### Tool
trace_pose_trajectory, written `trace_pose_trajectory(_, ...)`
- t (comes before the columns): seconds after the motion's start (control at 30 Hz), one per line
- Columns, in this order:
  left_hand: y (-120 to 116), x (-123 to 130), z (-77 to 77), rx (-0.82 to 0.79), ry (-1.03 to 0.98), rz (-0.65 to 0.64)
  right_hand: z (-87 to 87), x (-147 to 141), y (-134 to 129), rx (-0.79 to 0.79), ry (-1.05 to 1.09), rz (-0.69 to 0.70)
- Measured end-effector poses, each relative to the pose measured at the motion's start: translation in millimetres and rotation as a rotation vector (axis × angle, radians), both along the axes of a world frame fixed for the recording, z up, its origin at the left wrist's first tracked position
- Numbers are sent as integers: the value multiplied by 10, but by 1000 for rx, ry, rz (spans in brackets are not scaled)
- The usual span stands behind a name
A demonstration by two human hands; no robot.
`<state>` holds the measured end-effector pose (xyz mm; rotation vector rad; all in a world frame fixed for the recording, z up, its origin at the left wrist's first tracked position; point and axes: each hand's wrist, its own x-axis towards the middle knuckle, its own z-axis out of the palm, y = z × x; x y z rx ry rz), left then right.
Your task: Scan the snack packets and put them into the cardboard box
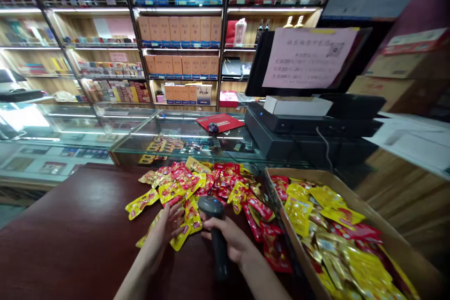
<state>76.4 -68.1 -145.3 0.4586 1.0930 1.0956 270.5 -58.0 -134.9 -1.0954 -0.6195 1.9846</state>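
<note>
My right hand (235,240) is closed around the upper grip of a black handheld barcode scanner (220,255). The scanner's head points away from me and a small blue light shows on top. Left of it, my left hand (168,225) is open, fingers apart and slightly curled, over the near edge of a heap of snack packets (181,183). These packets are shiny, in yellow, red and gold. A yellow packet (191,213) lies between my two hands. Another yellow packet is partly hidden behind my left hand.
A cardboard box (298,255) of similar packets stands at the right. Behind the dark red tabletop (70,225) are glass display counters (140,133), a mouse (213,127) on a red mat, and a monitor (255,68) with a paper sheet. Boxed goods line the shelves (179,50).
</note>
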Motion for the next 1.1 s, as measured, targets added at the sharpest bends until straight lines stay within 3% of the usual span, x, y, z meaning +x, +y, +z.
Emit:
trace_pose_trajectory(0.17, -47, 224, -21, -7, -63, -50, -16, 112, -54, -33, 44, -42)
trace_pose_trajectory(0.33, -39, 560, -55, 89, 100, -54, 13, 315, -185, 50, -31, -118)
trace_pose_trajectory(0.43, -2, 728, -100, 162, 155, -120, 62, 428, -296, 131, -81, -174)
trace_pose_trajectory(0.57, 83, 896, -116, 252, 46, -259, 141, 581, -428, 201, -127, -229)
trace_pose_trajectory(0.7, 304, 1023, 12, 285, 37, -283, 211, 724, -493, 278, -208, -252)
trace_pose_trajectory(0.9, 879, 1165, 247, 283, 26, -283, 232, 770, -532, 295, -346, -145)
trace_pose_trajectory(1.1, 1202, 1260, 258, 222, -15, -306, 211, 723, -549, 309, -401, -147)
